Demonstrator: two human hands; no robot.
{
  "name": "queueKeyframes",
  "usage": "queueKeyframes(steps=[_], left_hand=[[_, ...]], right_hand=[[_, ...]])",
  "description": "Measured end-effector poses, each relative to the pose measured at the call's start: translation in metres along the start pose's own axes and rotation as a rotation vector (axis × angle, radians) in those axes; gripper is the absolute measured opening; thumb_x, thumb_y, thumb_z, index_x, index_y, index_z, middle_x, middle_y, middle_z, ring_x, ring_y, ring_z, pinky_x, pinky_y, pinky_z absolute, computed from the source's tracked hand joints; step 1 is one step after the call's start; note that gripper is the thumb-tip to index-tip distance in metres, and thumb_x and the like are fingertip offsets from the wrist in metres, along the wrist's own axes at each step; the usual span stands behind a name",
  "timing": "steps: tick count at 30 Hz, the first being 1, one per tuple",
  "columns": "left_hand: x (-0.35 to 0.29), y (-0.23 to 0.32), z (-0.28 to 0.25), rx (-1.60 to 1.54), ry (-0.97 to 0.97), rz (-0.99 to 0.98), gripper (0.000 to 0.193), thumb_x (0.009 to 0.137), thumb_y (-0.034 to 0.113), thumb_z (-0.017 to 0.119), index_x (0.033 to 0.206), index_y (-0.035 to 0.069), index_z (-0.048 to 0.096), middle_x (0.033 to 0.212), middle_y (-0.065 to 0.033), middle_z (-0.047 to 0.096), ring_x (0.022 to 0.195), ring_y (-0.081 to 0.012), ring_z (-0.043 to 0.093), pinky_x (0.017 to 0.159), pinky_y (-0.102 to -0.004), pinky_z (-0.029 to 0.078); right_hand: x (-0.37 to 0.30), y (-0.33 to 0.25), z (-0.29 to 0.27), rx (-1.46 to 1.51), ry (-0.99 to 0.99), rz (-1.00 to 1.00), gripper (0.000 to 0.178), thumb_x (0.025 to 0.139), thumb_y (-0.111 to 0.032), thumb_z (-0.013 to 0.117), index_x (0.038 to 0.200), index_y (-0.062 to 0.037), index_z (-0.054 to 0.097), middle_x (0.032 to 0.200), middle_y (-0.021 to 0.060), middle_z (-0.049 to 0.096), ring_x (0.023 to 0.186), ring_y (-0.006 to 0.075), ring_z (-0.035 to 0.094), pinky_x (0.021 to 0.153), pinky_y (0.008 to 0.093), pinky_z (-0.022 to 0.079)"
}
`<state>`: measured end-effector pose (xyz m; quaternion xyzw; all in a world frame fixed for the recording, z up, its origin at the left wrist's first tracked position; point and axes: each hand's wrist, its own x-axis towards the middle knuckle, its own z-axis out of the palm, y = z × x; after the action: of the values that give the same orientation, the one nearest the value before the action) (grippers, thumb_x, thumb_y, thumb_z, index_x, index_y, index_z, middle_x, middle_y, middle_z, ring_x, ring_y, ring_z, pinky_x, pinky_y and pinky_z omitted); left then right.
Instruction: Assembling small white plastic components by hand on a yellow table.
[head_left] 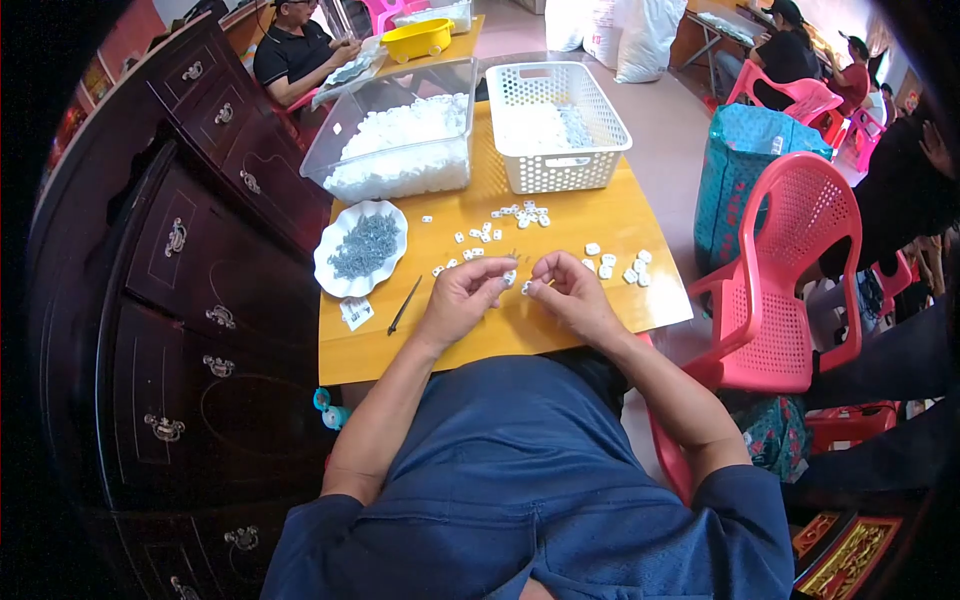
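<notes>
Left hand: near the centre of the frame, the left hand curls with thumb and forefinger pinched on a small white piece.
Right hand: just beside it, the right hand grips a second white piece at its fingertips (too small to make out in detail).
Loose pieces: a scattered cluster of similar white pieces lies above the hands, and a smaller group sits to their right.
Dish: left of centre, a white scalloped dish holds a heap of small grey parts.
Tool: a slim black tool lies aslant between dish and left forearm, with a white slip near the dish's lower edge.
Containers: upper centre, a clear bin heaped with white pieces stands beside a white perforated basket (white and grey contents inside).
Surface: all this rests on a yellow-brown table.
Surroundings: a red plastic chair at right, a teal bag behind it; a seated co-worker at upper left.
</notes>
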<state>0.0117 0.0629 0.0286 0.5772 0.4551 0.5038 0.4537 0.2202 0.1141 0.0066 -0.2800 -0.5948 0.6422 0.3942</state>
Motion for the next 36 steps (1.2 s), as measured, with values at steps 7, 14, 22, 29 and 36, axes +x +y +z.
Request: queueKeyframes(steps=[7, 14, 22, 29, 36], left_hand=[[-0.0011, 0.0014, 0.0018, 0.018, -0.021, 0.009, 0.026, 0.097, 0.007, 0.063, 0.123, 0.004, 0.069, 0.099, -0.0016, 0.071, 0.074, -0.0049, 0.06, 0.066, -0.0201, 0.051], [-0.0014, 0.0005, 0.001, 0.088, -0.051, 0.045, 0.026, 0.097, 0.008, 0.063, 0.122, 0.004, 0.069, 0.1, -0.0011, 0.07, 0.073, -0.0054, 0.061, 0.065, -0.0204, 0.051], [-0.0007, -0.0004, 0.0, 0.135, -0.087, 0.076, 0.026, 0.097, 0.006, 0.062, 0.122, 0.003, 0.069, 0.1, -0.0029, 0.069, 0.073, -0.0064, 0.061, 0.063, -0.0209, 0.051], [-0.0003, 0.0029, 0.0026, 0.167, -0.092, 0.107, 0.025, 0.096, 0.004, 0.062, 0.119, 0.0, 0.07, 0.092, -0.0027, 0.066, 0.071, -0.0077, 0.06, 0.062, -0.0219, 0.049], [-0.0008, 0.0045, 0.0043, 0.195, -0.081, 0.126, 0.024, 0.095, 0.003, 0.062, 0.117, 0.0, 0.071, 0.088, -0.0033, 0.066, 0.07, -0.0083, 0.06, 0.062, -0.0229, 0.049]], right_hand=[[0.0001, 0.001, -0.0008, -0.009, -0.01, 0.02, 0.014, 0.097, -0.005, 0.064, 0.107, -0.006, 0.054, 0.098, -0.0023, 0.06, 0.082, 0.0016, 0.058, 0.069, 0.0167, 0.047], [-0.0009, -0.0031, -0.0003, -0.012, -0.026, 0.029, 0.014, 0.097, -0.007, 0.065, 0.107, -0.0064, 0.054, 0.092, -0.003, 0.06, 0.078, 0.0013, 0.057, 0.066, 0.0162, 0.045], [0.0001, 0.0005, -0.0011, -0.013, -0.03, 0.019, 0.014, 0.097, -0.006, 0.064, 0.107, -0.006, 0.054, 0.096, -0.002, 0.061, 0.081, 0.0017, 0.058, 0.068, 0.0165, 0.046], [-0.0007, -0.0008, -0.0005, 0.014, -0.025, 0.043, 0.017, 0.095, -0.004, 0.066, 0.107, -0.0066, 0.055, 0.095, -0.0033, 0.059, 0.08, 0.0008, 0.056, 0.067, 0.0153, 0.045], [-0.0002, -0.0009, 0.0016, 0.027, -0.008, 0.05, 0.019, 0.092, -0.004, 0.07, 0.104, -0.0059, 0.055, 0.091, -0.004, 0.054, 0.077, 0.0015, 0.054, 0.067, 0.017, 0.047]])
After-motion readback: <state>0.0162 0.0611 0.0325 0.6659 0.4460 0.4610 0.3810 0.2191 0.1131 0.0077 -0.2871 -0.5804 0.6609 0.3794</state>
